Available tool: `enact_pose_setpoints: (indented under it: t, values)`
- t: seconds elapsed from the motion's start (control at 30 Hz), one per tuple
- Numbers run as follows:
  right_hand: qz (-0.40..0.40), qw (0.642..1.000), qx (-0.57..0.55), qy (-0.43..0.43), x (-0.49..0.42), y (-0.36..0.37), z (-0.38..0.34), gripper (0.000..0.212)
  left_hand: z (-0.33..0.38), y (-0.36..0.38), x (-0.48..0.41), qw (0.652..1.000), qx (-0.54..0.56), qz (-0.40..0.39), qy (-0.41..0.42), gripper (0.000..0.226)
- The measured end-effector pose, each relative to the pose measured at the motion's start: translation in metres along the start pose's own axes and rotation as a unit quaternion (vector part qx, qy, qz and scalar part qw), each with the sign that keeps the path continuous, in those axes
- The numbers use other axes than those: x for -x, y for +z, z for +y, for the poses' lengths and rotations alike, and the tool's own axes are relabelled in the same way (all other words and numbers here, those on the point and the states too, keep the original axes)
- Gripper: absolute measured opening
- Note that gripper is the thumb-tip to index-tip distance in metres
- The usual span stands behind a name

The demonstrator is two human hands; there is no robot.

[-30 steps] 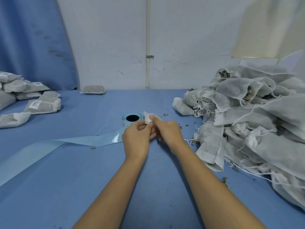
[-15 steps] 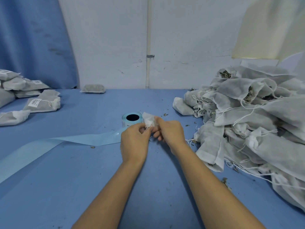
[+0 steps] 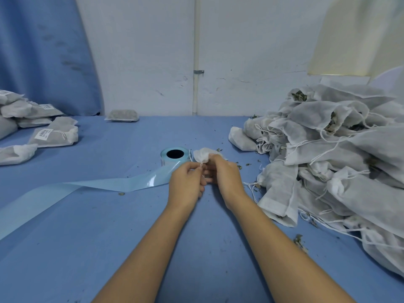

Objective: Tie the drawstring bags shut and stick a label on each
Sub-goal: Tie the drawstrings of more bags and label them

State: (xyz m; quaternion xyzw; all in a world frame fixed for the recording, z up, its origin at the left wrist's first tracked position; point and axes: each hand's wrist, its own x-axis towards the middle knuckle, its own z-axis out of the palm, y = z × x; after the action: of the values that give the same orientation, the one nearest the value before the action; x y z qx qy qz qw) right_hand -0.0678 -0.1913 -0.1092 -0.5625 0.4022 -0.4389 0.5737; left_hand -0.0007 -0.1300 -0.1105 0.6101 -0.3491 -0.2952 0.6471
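Observation:
A small white drawstring bag [image 3: 202, 155] is held at the middle of the blue table, its gathered neck showing above my fingers. My left hand [image 3: 187, 185] pinches its thin white string between thumb and forefinger. My right hand [image 3: 225, 174] grips the bag's body, which it mostly hides. Just behind my hands stands a light blue label roll [image 3: 175, 155], with its backing strip [image 3: 87, 189] trailing to the left across the table. A large heap of untied bags [image 3: 332, 154] with loose strings lies on the right.
Tied, labelled bags [image 3: 53, 134] are piled at the far left, and one more bag [image 3: 122, 115] lies by the white back wall. Dried herb crumbs [image 3: 300, 241] are scattered on the table near the heap.
My hands have shifted slightly away from me toward the label roll, and the left fingers now pinch the string beside the bag's neck. More of the bag's white top shows.

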Motion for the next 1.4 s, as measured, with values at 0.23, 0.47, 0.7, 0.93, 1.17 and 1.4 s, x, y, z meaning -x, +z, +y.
enact_pose_setpoints:
  t: [0.23,0.47,0.7,0.93,1.17,1.4]
  values:
    - [-0.067,0.997,-0.033,0.006,0.012,-0.005,-0.004,0.018,0.004,-0.003,0.001,0.993,0.096,-0.056,-0.038,0.023]
    - [-0.051,0.996,-0.063,0.036,0.007,-0.007,-0.005,0.012,0.001,0.001,0.001,0.996,0.041,-0.078,-0.019,0.032]
    - [-0.013,0.991,-0.103,0.089,0.000,-0.013,-0.004,0.012,0.006,0.003,0.004,0.992,0.045,-0.110,-0.050,0.040]
    - [-0.075,0.960,-0.229,0.140,-0.001,-0.016,-0.004,0.015,-0.001,0.001,0.002,0.996,-0.050,-0.062,-0.036,0.031]
    - [-0.048,0.998,-0.030,0.041,-0.005,-0.025,-0.009,0.016,-0.010,-0.015,0.003,0.889,-0.419,0.059,0.174,0.020]
    - [0.010,0.882,0.424,-0.205,0.005,-0.022,-0.003,0.021,0.000,-0.008,0.005,0.839,-0.464,0.072,0.273,0.022]
